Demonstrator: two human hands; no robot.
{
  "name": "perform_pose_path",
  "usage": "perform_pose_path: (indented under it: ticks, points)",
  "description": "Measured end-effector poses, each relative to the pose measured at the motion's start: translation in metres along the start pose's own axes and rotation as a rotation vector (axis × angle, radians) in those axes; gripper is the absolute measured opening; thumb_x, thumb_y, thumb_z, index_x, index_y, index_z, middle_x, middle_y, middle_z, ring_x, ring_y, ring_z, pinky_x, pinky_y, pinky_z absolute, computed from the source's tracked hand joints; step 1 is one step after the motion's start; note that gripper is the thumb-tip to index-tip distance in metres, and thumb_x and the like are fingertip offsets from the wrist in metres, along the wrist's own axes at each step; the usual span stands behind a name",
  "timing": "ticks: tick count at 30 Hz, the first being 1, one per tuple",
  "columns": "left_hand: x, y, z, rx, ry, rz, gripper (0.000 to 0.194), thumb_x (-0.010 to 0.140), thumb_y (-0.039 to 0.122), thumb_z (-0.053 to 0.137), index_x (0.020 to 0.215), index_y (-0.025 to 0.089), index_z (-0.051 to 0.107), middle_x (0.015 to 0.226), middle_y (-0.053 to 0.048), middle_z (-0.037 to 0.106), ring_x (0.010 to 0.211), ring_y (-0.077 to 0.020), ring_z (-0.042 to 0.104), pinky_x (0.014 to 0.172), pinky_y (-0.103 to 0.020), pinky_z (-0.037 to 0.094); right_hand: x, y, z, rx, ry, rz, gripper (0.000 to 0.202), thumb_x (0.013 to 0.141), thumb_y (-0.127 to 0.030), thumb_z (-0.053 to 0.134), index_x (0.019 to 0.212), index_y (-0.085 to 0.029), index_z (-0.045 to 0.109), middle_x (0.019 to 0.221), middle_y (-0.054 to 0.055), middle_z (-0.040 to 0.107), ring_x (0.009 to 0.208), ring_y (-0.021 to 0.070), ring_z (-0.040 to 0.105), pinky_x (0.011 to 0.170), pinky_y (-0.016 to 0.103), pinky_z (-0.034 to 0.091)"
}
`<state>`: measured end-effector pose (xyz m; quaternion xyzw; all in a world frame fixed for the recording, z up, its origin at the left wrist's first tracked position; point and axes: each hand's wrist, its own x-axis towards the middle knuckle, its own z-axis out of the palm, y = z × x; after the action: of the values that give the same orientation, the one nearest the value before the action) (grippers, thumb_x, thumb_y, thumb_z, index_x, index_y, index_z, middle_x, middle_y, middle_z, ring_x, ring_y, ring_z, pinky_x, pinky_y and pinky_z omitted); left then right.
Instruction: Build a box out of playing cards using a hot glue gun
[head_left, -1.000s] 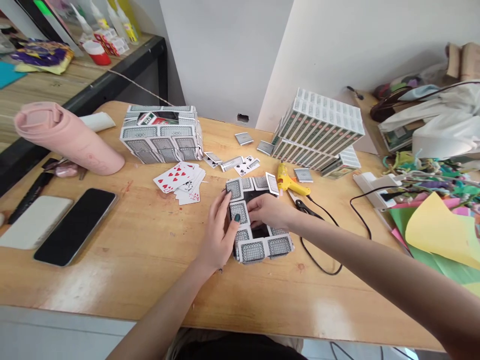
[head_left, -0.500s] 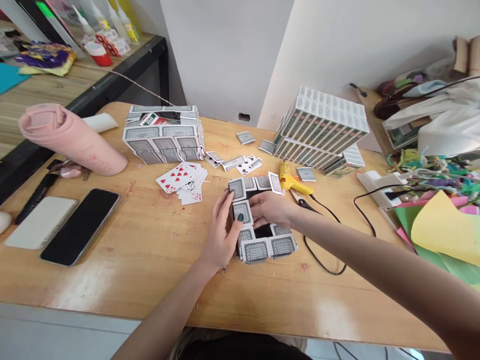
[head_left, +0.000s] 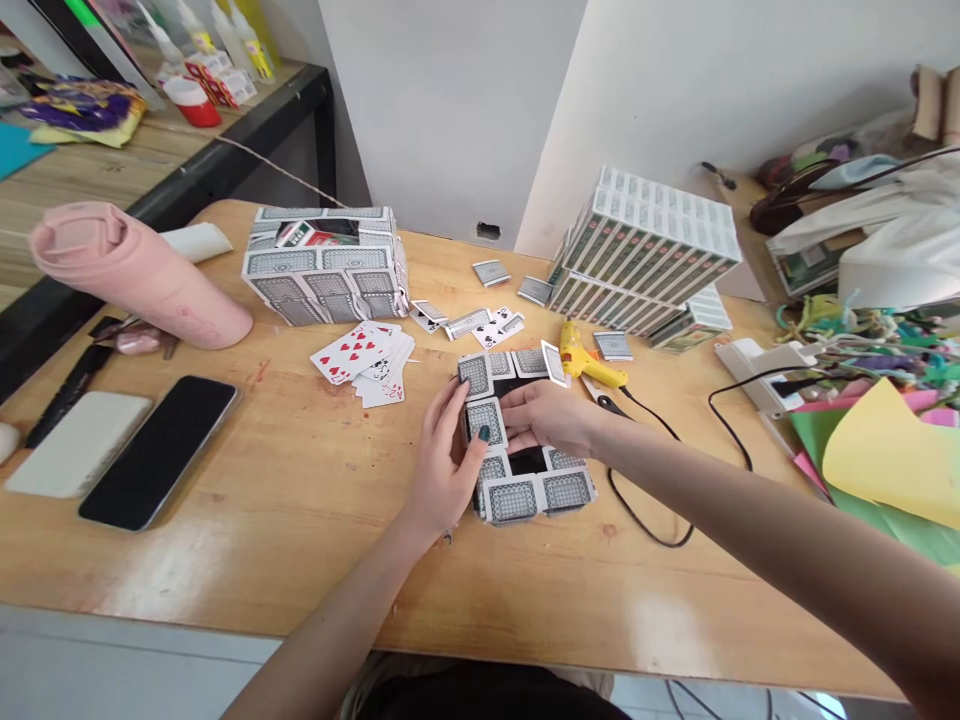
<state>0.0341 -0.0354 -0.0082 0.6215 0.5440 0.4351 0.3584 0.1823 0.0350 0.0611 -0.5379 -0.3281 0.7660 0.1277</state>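
A small box covered in grey-backed playing cards (head_left: 512,499) lies in front of me, with dark openings in its top. My left hand (head_left: 450,450) grips its left side, the thumb with dark green nail resting on a card on top. The fingers of my right hand (head_left: 551,418) reach into the opening and press against the inner side of that same card; their tips are partly hidden. One card stands tilted at the box's far right corner, beside a yellow glue gun (head_left: 589,362). Scissors (head_left: 604,398) lie partly under my right forearm.
A larger card-covered box (head_left: 326,275), loose playing cards (head_left: 356,352) and stacked card packs (head_left: 652,245) stand or lie farther back. At left are a pink bottle (head_left: 142,275), a phone (head_left: 159,452) and a white notebook (head_left: 79,443). Black cable, a power strip (head_left: 765,375) and coloured paper (head_left: 889,460) are at right.
The view has shifted very slightly. Both hands keep the same hold on the box.
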Motion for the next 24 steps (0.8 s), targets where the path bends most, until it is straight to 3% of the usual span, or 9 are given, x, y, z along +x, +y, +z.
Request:
perform_pose_path:
  ticks: [8, 16, 24]
  points:
    - [0.000, 0.001, 0.000, -0.009, 0.000, 0.008, 0.051, 0.089, 0.026, 0.048, 0.138, 0.028, 0.036, 0.145, -0.006, 0.035, 0.136, -0.0219, 0.029, 0.114, -0.044, 0.025, 0.001, 0.002, -0.006, 0.078, -0.033, 0.031, 0.014, 0.084, -0.004, 0.053, 0.077, -0.010, 0.064, 0.070, 0.005, 0.069, 0.063, 0.0094, 0.065, 0.065, 0.020, 0.056]
    - [0.000, 0.002, 0.001, 0.005, 0.040, 0.033, 0.051, 0.087, 0.024, 0.051, 0.136, 0.027, 0.039, 0.141, -0.008, 0.040, 0.134, -0.0227, 0.034, 0.112, -0.044, 0.028, -0.003, -0.005, -0.004, -0.030, 0.007, 0.068, 0.023, 0.086, -0.005, 0.042, 0.073, -0.011, 0.060, 0.066, 0.008, 0.069, 0.056, 0.0133, 0.065, 0.064, 0.029, 0.057]
    - [-0.004, -0.002, 0.003, 0.022, 0.046, 0.114, 0.032, 0.092, 0.025, 0.044, 0.121, 0.029, 0.058, 0.144, -0.004, 0.034, 0.134, -0.0227, 0.034, 0.113, -0.042, 0.029, -0.008, -0.011, -0.003, -0.040, -0.024, 0.088, 0.024, 0.085, -0.012, 0.039, 0.075, -0.011, 0.061, 0.063, 0.008, 0.067, 0.057, 0.0164, 0.066, 0.065, 0.033, 0.057]
